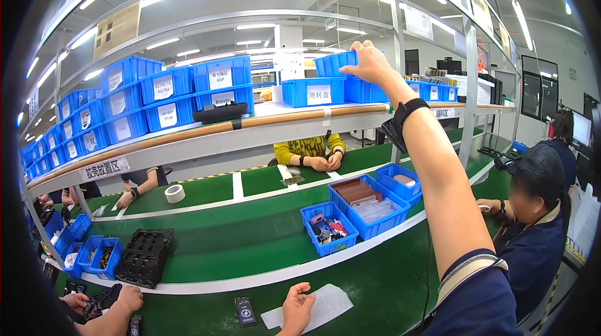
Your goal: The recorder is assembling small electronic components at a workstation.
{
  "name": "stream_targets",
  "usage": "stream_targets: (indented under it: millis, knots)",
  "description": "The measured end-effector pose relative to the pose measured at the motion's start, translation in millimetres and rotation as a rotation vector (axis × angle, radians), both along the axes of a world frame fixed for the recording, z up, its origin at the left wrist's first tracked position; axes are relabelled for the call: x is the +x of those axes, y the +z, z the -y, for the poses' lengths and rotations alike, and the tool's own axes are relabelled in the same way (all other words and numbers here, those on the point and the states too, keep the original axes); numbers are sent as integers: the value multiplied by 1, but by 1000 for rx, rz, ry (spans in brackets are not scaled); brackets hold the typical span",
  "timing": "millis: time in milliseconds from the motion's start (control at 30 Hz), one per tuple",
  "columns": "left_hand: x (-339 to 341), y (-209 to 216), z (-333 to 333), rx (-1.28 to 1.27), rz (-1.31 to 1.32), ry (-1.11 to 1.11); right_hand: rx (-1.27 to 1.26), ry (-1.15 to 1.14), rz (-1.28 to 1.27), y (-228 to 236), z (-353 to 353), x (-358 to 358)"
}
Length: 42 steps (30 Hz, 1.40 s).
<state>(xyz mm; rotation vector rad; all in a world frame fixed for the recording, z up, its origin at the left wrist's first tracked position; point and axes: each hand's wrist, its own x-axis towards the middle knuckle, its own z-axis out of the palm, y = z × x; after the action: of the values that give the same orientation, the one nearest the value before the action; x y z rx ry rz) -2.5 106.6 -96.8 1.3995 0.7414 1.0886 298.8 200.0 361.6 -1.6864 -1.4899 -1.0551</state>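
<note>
My right arm stretches up to the shelf, a dark strap round the wrist. My right hand (370, 63) has its fingers hooked over the rim of a tilted blue plastic bin (333, 65), which sits among other blue bins on the shelf; the fingertips are partly hidden. Low in front of me, my left hand (298, 308) hovers at a white sheet (330, 306) on the green bench, fingers loosely curled and apart, with nothing in them. To its left lies a small black rectangular part (245, 312) with a round light emblem.
Across the bench stand blue bins of tools (328, 228) and brown and clear sheets (369, 207). A black tray (145, 258) and a tape roll (174, 194) lie left. Co-workers' hands (128, 298) are at lower left; a capped person (532, 211) sits right.
</note>
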Motion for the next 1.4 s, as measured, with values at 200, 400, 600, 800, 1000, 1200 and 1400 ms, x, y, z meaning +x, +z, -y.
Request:
stream_targets:
  millis: [200, 400, 600, 800, 1000, 1200, 1400]
  knots:
    - [5, -12, -6, 15, 52, -36, -49, -121, 104, 5, -10, 12]
    - [3, -15, -7, 53, -17, -20, -34, -95, -26, 4, -17, -6]
    - [5, -16, -8, 39, 46, -39, 10, -98, -62, 1, -12, -3]
    - [6, -12, -6, 63, 55, 10, 149, 63, 59, 0, -14, -39]
    - [6, -10, -10, 17, -53, 17, -296, 300, 34, -14, -41, -70]
    - [6, -2, -6, 25, -67, 10, -193, 140, 38, -36, -42, -88]
    - [7, -5, -7, 106, -158, 35, 282, 96, 208, -35, -30, -96]
